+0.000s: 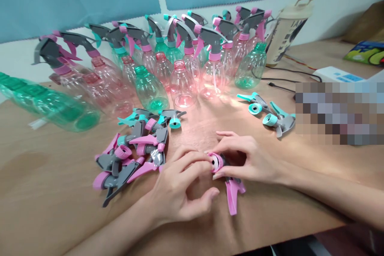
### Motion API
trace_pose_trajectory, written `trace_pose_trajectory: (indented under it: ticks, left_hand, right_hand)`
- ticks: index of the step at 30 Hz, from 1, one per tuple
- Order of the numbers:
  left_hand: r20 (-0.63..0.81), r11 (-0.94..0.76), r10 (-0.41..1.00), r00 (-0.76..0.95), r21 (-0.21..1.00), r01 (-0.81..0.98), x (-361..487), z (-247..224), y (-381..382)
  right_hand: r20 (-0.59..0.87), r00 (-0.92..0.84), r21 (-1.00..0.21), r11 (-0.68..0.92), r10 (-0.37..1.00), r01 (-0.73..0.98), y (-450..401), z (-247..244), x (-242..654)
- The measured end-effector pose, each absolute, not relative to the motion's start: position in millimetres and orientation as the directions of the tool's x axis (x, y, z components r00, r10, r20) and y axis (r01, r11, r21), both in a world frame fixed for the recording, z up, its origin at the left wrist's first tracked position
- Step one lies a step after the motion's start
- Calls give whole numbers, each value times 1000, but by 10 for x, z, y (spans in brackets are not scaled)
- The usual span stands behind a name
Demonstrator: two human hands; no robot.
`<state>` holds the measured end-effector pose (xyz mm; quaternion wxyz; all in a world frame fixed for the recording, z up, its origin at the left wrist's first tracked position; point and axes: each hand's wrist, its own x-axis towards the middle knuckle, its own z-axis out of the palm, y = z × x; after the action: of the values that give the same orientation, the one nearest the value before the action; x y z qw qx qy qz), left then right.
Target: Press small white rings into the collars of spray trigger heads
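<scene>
My right hand (250, 154) grips a pink and grey spray bottle trigger head (234, 196) by its pink collar, thumb below and fingers above. The collar's open end faces left and shows a white disc with a dark hole. From the left, my left hand (183, 184) reaches in with its fingertips at the collar's rim; its thumb stands apart, so it is open. Left of that hand lies a pile of pink and grey trigger heads (135, 152), a few of them turquoise. Two turquoise and grey trigger heads (270, 118) rest beyond my right hand.
Clear pink bottles (182, 84) and green bottles (151, 90) crowd the back, several topped with trigger heads. Green bottles (54, 104) lie at far left. A cream tumbler (286, 32), black cable (288, 85) and white box (339, 75) are at right. The table's front edge (288, 240) shows.
</scene>
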<state>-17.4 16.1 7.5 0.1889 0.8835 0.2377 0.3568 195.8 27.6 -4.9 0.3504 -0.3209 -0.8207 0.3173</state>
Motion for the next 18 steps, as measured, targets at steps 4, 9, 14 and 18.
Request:
trace_pose_trajectory:
  ticks: [4,9,14,18]
  left_hand:
    - [524,-820,546,654,496,287,-185,73,157]
    - [496,-823,533,685,490,286,-192,73,158]
    - [499,-831,523,691,481,280,-170,80,158]
    - [504,-837,515,694,471,279,-163,66,150]
  right_hand:
    - [367,-566,-743,599,738,299,275,-46,1964]
    - [371,-560,-738,601,741,306,271,-63,1975]
    - [389,-561,-731,616,731,295,259,-62,1963]
    - [403,-572,-716,635,714,289,253,-54,1954]
